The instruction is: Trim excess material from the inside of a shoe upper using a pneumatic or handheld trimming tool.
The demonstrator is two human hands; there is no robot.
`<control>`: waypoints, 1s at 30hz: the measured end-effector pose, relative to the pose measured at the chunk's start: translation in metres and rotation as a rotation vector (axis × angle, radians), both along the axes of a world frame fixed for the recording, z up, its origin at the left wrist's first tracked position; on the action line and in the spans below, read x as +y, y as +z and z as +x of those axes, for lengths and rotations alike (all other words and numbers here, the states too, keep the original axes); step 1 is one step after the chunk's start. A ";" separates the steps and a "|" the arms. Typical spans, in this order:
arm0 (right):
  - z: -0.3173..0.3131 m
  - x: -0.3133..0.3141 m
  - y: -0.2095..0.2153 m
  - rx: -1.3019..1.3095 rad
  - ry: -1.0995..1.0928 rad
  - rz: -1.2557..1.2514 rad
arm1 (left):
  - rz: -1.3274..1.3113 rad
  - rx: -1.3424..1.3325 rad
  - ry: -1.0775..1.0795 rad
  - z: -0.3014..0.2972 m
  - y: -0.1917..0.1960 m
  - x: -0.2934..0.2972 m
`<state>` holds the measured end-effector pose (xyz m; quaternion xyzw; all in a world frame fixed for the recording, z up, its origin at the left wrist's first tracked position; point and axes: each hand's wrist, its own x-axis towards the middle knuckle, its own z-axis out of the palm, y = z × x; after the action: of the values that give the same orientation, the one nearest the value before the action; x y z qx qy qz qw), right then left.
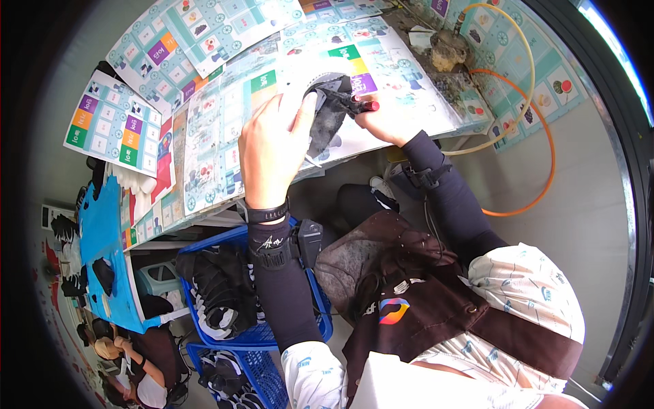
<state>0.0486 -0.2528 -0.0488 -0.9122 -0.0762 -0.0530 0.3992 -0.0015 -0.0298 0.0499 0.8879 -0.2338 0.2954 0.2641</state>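
Note:
Above the near edge of the table, my left hand [271,150] is closed on a black-and-grey shoe upper [328,117], its thumb lying along the near side of the piece. A pale curved edge shows at the top of the upper. My right hand [390,123] is closed around a slim dark tool with a red end [370,106], right beside the upper's right side. The tool's tip is lost against the dark fabric, so I cannot tell its kind or whether it touches the upper.
Patterned sheets cover the worktable [225,146]. A blue basket [325,320] with black shoe uppers [221,286] stands below, another basket [269,382] under it. An orange hose [553,150] loops at right. Far left, a co-worker [146,371] sits near a blue-covered table [102,225].

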 end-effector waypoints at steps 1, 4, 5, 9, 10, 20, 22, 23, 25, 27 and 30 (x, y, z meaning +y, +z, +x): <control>-0.001 0.000 0.001 0.000 -0.003 0.000 | -0.007 0.007 0.001 0.001 0.000 -0.001; -0.009 0.000 0.006 -0.004 0.008 -0.047 | -0.013 0.114 0.037 0.000 0.011 -0.001; -0.015 0.004 0.006 -0.070 0.008 -0.029 | -0.009 0.104 0.038 -0.001 0.011 0.000; -0.025 0.005 0.012 0.084 -0.118 -0.066 | 0.033 0.064 -0.005 0.006 0.004 0.000; -0.024 0.001 0.010 0.072 -0.130 -0.042 | 0.026 0.115 0.017 0.005 0.007 -0.006; 0.001 0.003 -0.001 -0.018 -0.051 0.079 | -0.013 0.168 0.035 0.045 0.009 -0.006; 0.004 -0.006 0.002 -0.034 -0.036 0.023 | -0.035 0.185 0.041 0.048 0.013 -0.014; 0.002 -0.004 0.006 -0.086 -0.021 -0.024 | -0.060 0.155 0.027 0.045 0.014 -0.014; -0.004 -0.015 0.008 -0.163 -0.069 -0.040 | -0.054 0.138 0.018 0.044 0.019 -0.027; 0.003 -0.020 -0.032 -0.314 -0.152 0.015 | 0.009 0.121 0.004 0.033 0.021 -0.032; 0.007 0.005 -0.067 -0.414 -0.156 -0.121 | -0.023 0.065 -0.071 0.033 -0.004 -0.013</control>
<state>0.0554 -0.2478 -0.1154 -0.9074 -0.0885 -0.2649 0.3141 0.0313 -0.0424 0.0464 0.8850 -0.2531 0.2596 0.2919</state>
